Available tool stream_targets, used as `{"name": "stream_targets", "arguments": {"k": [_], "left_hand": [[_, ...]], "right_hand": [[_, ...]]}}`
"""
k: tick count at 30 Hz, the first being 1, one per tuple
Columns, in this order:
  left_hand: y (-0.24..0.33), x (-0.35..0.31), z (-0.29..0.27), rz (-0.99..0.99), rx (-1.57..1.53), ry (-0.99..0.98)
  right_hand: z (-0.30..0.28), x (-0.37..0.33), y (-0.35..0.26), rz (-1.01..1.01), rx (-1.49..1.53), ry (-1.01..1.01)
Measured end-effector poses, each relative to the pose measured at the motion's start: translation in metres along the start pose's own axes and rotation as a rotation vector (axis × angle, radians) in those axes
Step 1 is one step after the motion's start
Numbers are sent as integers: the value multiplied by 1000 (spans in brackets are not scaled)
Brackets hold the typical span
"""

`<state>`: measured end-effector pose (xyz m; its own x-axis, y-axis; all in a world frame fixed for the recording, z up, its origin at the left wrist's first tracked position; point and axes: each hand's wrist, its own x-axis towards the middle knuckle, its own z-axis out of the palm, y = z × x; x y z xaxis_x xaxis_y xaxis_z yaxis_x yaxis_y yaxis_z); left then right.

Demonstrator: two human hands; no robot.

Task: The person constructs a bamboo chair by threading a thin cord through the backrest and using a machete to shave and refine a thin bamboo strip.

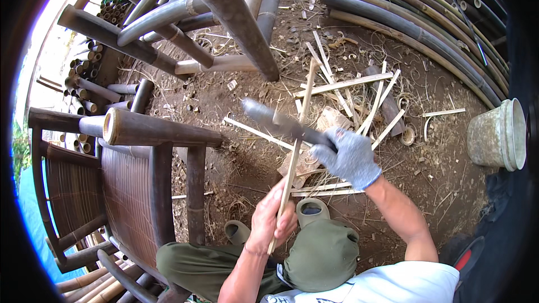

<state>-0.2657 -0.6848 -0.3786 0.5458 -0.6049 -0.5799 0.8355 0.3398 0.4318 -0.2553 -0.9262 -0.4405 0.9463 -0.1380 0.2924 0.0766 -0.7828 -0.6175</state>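
Note:
My left hand (272, 219), bare, is wrapped round the lower part of a long, pale bamboo strip (291, 174). The strip slants up and away from me. In a grey work glove, my right hand (348, 157) grips the dark handle of a large knife (275, 120). Its blade points to the far left, blurred by motion, and crosses the strip above my left hand. Whether the edge touches the strip I cannot tell. Below the crossing, a wooden block (306, 164) lies on the ground, partly hidden by the strip and my right hand.
Split bamboo strips (359, 83) and curled shavings litter the dirt floor ahead. At left stand a dark bamboo chair (126, 191) and a bamboo frame (236, 17). Long poles (415, 28) lie at far right, near a dirty white bucket (488, 137).

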Motion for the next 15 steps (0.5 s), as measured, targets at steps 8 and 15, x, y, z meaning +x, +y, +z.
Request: {"name": "stream_targets", "arguments": {"k": [8,15], "left_hand": [[-19,-44,-32,-39,-108,-84],[-2,7,-6,133,188,113]], "right_hand": [[-1,7,43,221,156,-55],[-6,-16,-18,26,181,-98]]}}
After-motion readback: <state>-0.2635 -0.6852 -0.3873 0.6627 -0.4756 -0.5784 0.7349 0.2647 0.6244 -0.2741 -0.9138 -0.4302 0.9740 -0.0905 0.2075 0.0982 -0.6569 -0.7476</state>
